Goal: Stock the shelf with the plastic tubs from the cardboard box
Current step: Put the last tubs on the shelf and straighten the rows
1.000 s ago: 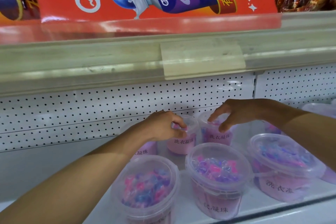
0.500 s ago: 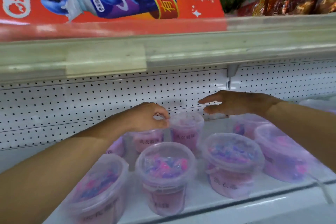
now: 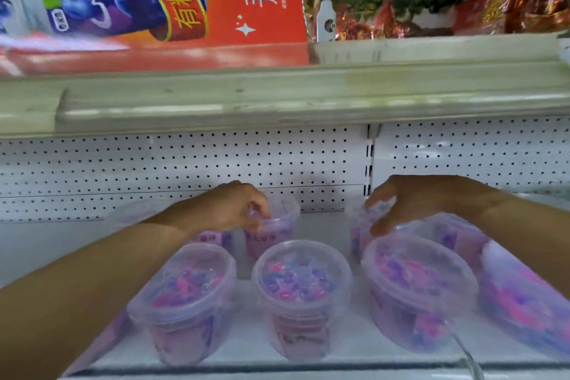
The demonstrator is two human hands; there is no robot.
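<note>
Several clear plastic tubs of pink and purple beads stand on the white shelf [image 3: 320, 234]. Three front-row tubs [image 3: 185, 290] [image 3: 302, 284] [image 3: 416, 284] sit near the edge. My left hand [image 3: 231, 210] curls its fingers over the rim of a back-row tub [image 3: 277, 228]. My right hand [image 3: 413, 201] arches over another back-row tub [image 3: 359, 234], thumb and fingers on either side of its lid. This tub is blurred. The cardboard box is out of view.
The perforated white back panel [image 3: 216, 164] stands right behind the back row. An upper shelf edge [image 3: 308, 96] overhangs, carrying a red drink carton [image 3: 185, 9]. More tubs [image 3: 524, 296] crowd the right side. Bare shelf lies at the far left [image 3: 46, 244].
My view has shifted right. My right hand, held flat in the air half a second ago, has come down onto a tub further right. My left hand stays on its back-row tub.
</note>
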